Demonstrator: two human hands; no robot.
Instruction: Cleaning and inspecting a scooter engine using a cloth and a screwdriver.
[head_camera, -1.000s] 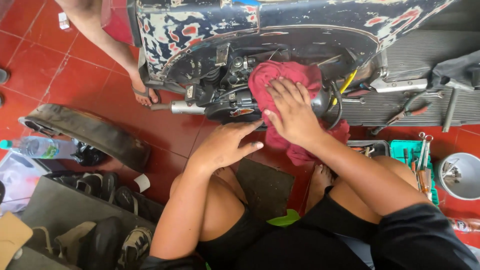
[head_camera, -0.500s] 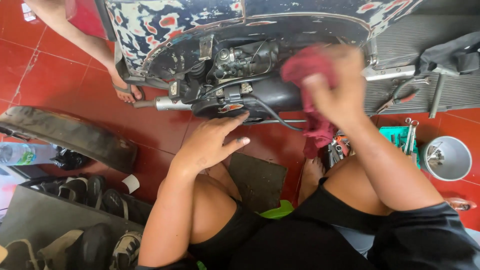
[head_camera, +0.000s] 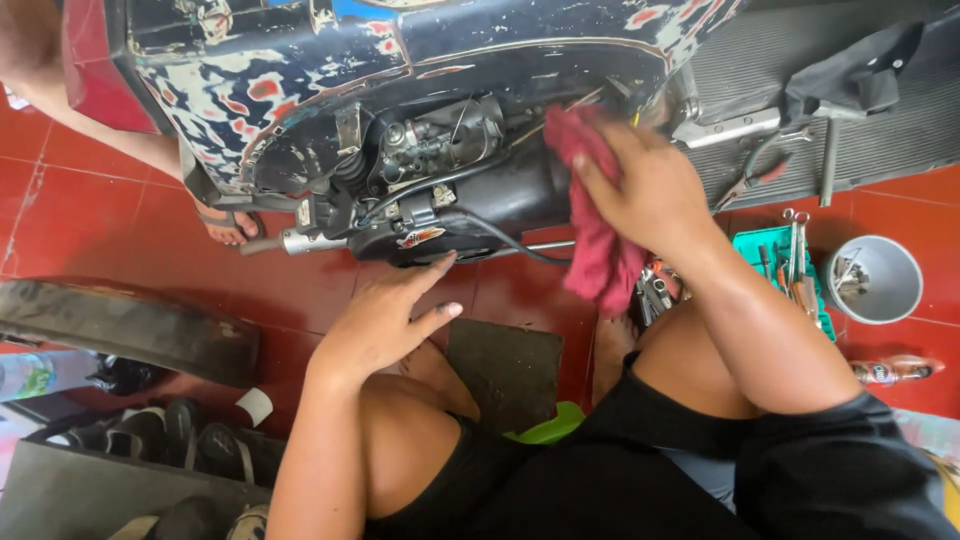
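A small oval sticker (head_camera: 420, 238), white with red, sits on the dark engine casing low at the centre. At the left edge a clear plastic bottle (head_camera: 25, 375) lies on the floor with a green and white label. At the right edge lies a bottle (head_camera: 893, 371) with a dark label.

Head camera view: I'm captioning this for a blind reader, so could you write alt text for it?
A person's right hand presses a crumpled dark red cloth against the exposed black engine of a scooter with worn, paint-chipped bodywork, while the left hand hovers open below the engine, over the red tiled floor. A green tool tray and grey bowl sit at right.
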